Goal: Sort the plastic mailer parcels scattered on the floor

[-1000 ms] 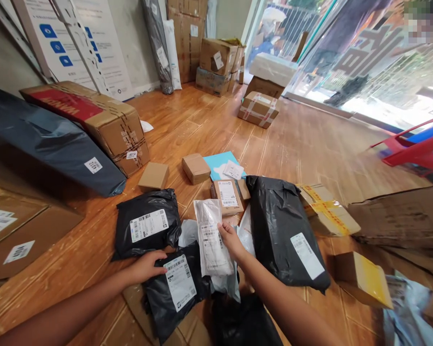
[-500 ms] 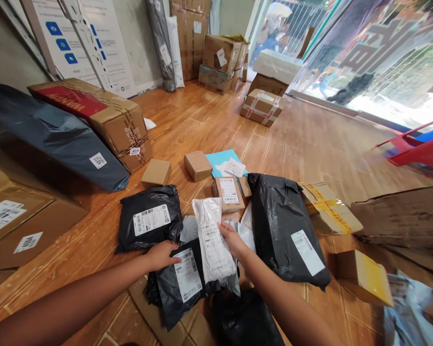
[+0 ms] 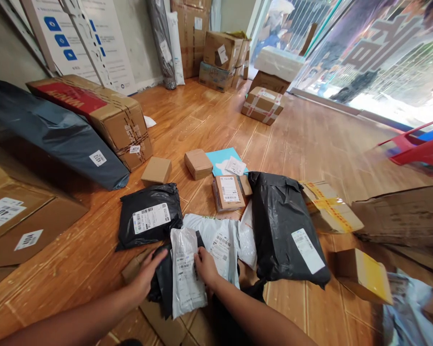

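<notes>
White packet (image 3: 187, 290) lay over a dark bag (image 3: 167, 286), between six and seven o'clock in the view. The right hand (image 3: 206, 269) held the packet's edge in its grip; the left hand (image 3: 148, 273) gripped the dark bag. Another black bag (image 3: 128, 211) sat at the packet's eleven o'clock.

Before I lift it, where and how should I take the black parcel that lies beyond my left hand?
I would probably grip the black parcel by its left edge, coming from the left, thumb on top. It lies label up, with bare floor along that side, while its right end sits close to the pale mailer.
</notes>
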### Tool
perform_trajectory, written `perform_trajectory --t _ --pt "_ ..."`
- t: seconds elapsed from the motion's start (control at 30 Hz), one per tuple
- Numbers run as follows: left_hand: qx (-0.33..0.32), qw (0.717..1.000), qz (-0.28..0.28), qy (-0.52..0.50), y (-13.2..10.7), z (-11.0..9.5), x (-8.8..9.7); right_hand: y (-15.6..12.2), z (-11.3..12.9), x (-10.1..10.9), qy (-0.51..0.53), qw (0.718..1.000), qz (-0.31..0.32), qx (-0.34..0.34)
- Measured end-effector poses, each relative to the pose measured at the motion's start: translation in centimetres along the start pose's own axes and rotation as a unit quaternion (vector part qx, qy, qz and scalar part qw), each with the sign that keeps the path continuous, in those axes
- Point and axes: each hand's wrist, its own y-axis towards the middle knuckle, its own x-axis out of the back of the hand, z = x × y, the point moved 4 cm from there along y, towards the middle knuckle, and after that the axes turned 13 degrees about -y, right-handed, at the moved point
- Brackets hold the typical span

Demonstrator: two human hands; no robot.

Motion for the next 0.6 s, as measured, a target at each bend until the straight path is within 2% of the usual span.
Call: perform_trajectory --t 0.1,0.2,0.33,0.47,0.6 --pt "0.024 0.999 0.001 -0.038 -1.1 2.0 -0.3 0.4 -0.4 -0.7 0.05 0.999 0.016 -0.003" --pt "0.011 0.999 -0.005 -0.045 -0.6 2.3 -0.4 0.2 -0.1 -1.2 0.126 0.991 0.045 -0.001" --pt "-0.02 0.998 0.024 -0.053 0.4 0.6 -0.9 -0.6 0.9 -0.9 0.199 0.976 0.083 0.029" --pt "-0.031 0.996 0.065 -0.058 0.8 -1.9 -1.6 -1.2 1.6 0.2 0.235 0.968 0.083 0.04" --pt "-0.069 0.995 0.065 -0.044 1.6 -4.6 -1.1 -1.5 3.3 1.5 0.274 0.957 0.088 0.046"
